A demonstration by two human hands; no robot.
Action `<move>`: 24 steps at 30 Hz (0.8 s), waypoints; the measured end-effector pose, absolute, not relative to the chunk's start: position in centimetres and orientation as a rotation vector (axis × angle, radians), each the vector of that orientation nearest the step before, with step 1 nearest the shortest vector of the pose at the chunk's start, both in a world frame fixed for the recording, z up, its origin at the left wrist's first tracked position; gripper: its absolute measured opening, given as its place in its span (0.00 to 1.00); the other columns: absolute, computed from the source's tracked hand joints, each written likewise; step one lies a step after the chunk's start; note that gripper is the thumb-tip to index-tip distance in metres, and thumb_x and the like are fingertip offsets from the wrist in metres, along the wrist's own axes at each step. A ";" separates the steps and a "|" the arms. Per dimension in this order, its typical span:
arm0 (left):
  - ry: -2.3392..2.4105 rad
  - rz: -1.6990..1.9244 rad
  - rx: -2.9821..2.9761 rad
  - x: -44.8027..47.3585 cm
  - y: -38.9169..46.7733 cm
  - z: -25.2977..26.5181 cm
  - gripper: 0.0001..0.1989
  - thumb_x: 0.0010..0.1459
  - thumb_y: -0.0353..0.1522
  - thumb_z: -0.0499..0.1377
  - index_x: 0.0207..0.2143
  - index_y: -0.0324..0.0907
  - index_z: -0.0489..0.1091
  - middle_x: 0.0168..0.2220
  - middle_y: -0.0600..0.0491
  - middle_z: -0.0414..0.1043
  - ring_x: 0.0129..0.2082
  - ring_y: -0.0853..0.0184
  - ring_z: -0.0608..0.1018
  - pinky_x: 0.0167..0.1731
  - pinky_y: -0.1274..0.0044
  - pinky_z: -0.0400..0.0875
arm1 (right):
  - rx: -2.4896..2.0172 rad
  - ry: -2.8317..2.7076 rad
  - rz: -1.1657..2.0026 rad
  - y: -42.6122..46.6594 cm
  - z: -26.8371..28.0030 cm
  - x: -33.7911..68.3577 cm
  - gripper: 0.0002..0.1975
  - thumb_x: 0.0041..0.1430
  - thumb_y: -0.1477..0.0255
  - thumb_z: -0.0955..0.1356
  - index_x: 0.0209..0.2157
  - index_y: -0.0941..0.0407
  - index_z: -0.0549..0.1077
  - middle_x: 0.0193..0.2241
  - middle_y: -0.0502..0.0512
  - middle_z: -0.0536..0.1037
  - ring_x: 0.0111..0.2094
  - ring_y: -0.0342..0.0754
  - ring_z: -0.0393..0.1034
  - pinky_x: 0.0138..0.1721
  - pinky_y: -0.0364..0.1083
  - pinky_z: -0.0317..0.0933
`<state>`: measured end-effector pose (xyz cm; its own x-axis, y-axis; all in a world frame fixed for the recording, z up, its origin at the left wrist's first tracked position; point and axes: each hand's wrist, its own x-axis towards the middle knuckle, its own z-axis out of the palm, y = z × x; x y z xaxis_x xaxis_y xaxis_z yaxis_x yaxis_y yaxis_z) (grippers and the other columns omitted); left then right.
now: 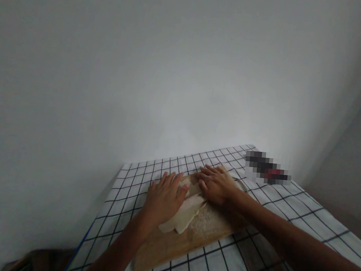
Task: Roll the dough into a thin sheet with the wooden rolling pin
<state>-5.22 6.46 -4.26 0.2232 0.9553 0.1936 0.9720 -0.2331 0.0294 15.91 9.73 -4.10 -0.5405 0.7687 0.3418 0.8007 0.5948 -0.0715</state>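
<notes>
The person's two hands are over a flat sheet of dough (pixel 189 213) on a wooden board (pixel 164 250). The left hand (pixel 165 197) lies palm down, its fingers stretched forward and a little apart, with the thumb out to the side over the dough. The right hand (pixel 216 186) is also palm down, near the far right part of the board, with its fingers spread and pointing to the left. Neither hand is seen gripping anything; what lies under the palms is hidden.

The dough shows between the hands and reaches toward the near side of the board, where its edge is uneven. To the right of that edge, a pale dusting like flour (pixel 211 219) covers part of the wood. The board sits at an angle on the table (pixel 307 207), which is covered by a white cloth (pixel 125 189) with dark crossing lines. Just beyond the right wrist is a pale curved strip (pixel 242 184), too unclear to name. Farther to the right, a pixelated patch (pixel 267 168) hides dark and red things. A plain pale wall (pixel 185 77) rises behind the table.
</notes>
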 end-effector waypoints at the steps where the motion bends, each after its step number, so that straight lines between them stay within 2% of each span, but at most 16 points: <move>1: -1.887 -0.257 -2.378 -5.3 6.6 -4.3 0.27 0.69 0.46 0.40 0.65 0.46 0.56 0.66 0.46 0.57 0.66 0.48 0.56 0.58 0.49 0.55 | -1.276 -2.504 -0.130 10.0 -4.1 15.9 0.21 0.69 0.66 0.55 0.57 0.51 0.69 0.60 0.56 0.69 0.62 0.56 0.59 0.58 0.60 0.53; 6: -1.810 -0.271 -2.361 -5.0 5.6 -4.7 0.28 0.69 0.46 0.40 0.64 0.45 0.57 0.66 0.46 0.58 0.66 0.48 0.56 0.58 0.50 0.56 | -1.217 -2.493 -0.136 8.7 -4.0 16.6 0.21 0.69 0.67 0.55 0.59 0.51 0.67 0.60 0.54 0.69 0.63 0.55 0.58 0.60 0.57 0.51; 10: -1.707 -0.277 -2.359 -4.5 4.2 -4.7 0.28 0.68 0.46 0.42 0.65 0.45 0.56 0.66 0.47 0.57 0.66 0.48 0.56 0.59 0.49 0.54 | -1.223 -2.464 -0.112 6.6 -4.2 17.3 0.22 0.69 0.67 0.54 0.61 0.52 0.65 0.62 0.55 0.67 0.63 0.55 0.56 0.60 0.59 0.50; 16: -1.629 -0.261 -2.397 -3.7 2.7 -4.0 0.26 0.69 0.46 0.42 0.63 0.46 0.59 0.65 0.48 0.59 0.66 0.50 0.57 0.61 0.52 0.53 | -1.266 -2.464 -0.044 5.2 -5.1 18.0 0.25 0.70 0.65 0.52 0.63 0.57 0.62 0.63 0.57 0.65 0.65 0.53 0.55 0.63 0.58 0.48; 24: -1.649 -0.294 -2.337 -4.5 4.6 -4.5 0.26 0.69 0.45 0.43 0.63 0.44 0.59 0.62 0.46 0.63 0.64 0.49 0.61 0.58 0.51 0.58 | -1.264 -2.438 -0.113 6.4 -4.1 17.0 0.22 0.71 0.67 0.53 0.57 0.53 0.69 0.60 0.57 0.69 0.62 0.54 0.59 0.61 0.59 0.51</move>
